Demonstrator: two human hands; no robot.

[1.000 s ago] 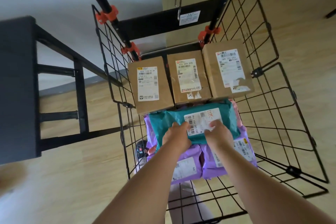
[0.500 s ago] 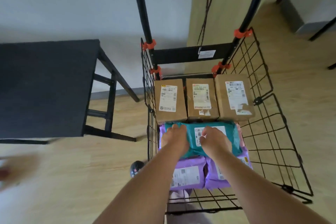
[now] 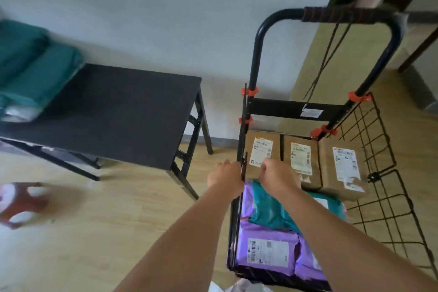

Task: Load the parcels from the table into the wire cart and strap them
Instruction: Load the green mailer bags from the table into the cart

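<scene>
From inside the cart (image 3: pixel 284 108), your path left to the table (image 3: pixel 118 114) is barred by its wire wall (image 3: pixel 242 149); above that wall is open air.

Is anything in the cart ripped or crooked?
Yes. The label on the right cardboard box looks torn along its bottom edge, with ragged white scraps. The teal mailer lies a bit slanted across the purple mailers instead of lined up.
</scene>
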